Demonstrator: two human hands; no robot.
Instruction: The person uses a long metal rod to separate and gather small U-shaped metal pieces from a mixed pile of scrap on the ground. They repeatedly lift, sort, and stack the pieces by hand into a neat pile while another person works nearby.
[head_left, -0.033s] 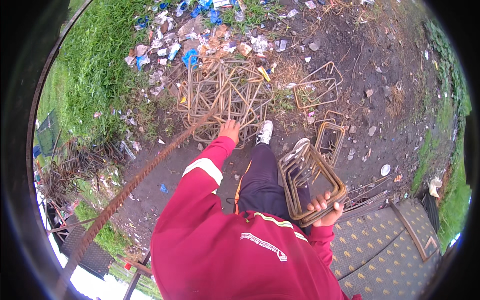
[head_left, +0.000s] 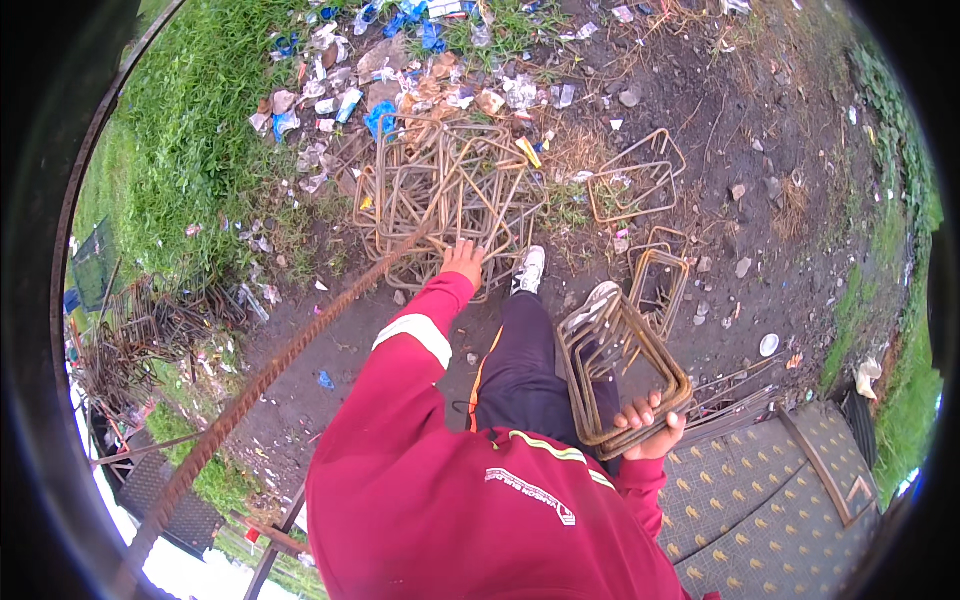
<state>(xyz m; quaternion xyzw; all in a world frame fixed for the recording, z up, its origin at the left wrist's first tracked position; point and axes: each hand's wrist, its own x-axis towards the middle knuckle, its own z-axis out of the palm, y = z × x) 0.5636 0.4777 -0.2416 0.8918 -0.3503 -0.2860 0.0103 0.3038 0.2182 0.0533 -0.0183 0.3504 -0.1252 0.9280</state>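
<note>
A heap of bent steel rebar stirrups [head_left: 440,190] lies on the ground ahead of me, rusty brown and tangled together. At its near edge is my left hand [head_left: 463,264], fingers stretched out and apart over the lowest bars; whether it touches them I cannot tell. Several nested rectangular stirrups [head_left: 625,370] hang together in front of my right thigh. My right hand [head_left: 648,428] is closed round their near corner, with the fingertips curled over the bars.
A long ribbed rebar [head_left: 270,365] slants across the left side, up to the heap. Loose stirrups [head_left: 640,180] lie right of the heap, and others [head_left: 660,280] nearer. A patterned sheet [head_left: 760,500] covers the lower right. Litter [head_left: 400,90] and grass lie beyond; my shoe [head_left: 528,270] stands by the heap.
</note>
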